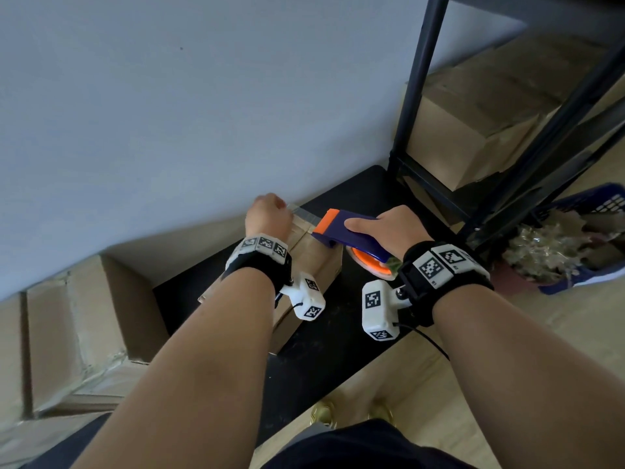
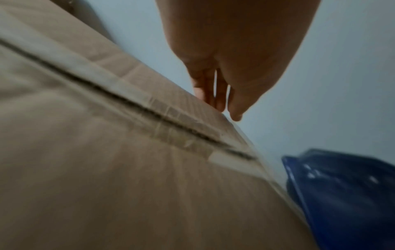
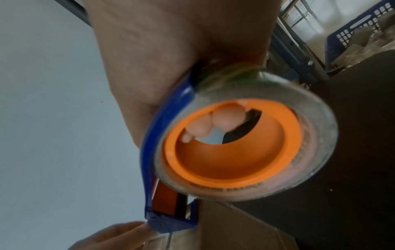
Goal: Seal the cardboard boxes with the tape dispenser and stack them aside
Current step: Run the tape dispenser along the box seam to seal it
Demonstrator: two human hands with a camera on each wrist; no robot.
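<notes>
A small cardboard box (image 1: 306, 253) lies on the black table (image 1: 338, 336), its centre seam (image 2: 136, 104) running away from me. My left hand (image 1: 269, 211) rests at the box's far end, and its straight fingers (image 2: 220, 96) hang over the far edge onto the end of a clear tape strip (image 1: 302, 215). My right hand (image 1: 392, 225) grips the blue and orange tape dispenser (image 1: 351, 236), with fingertips (image 3: 222, 121) showing through the orange core of the roll (image 3: 233, 152). The dispenser's mouth sits over the far part of the box top, close to the left hand (image 3: 115, 236).
Several taped cardboard boxes (image 1: 84, 326) are stacked at the left against the wall. A black metal shelf frame (image 1: 414, 96) stands at the right with boxes (image 1: 473, 126) under it. A blue basket (image 1: 595, 204) of scraps sits on the floor at the far right.
</notes>
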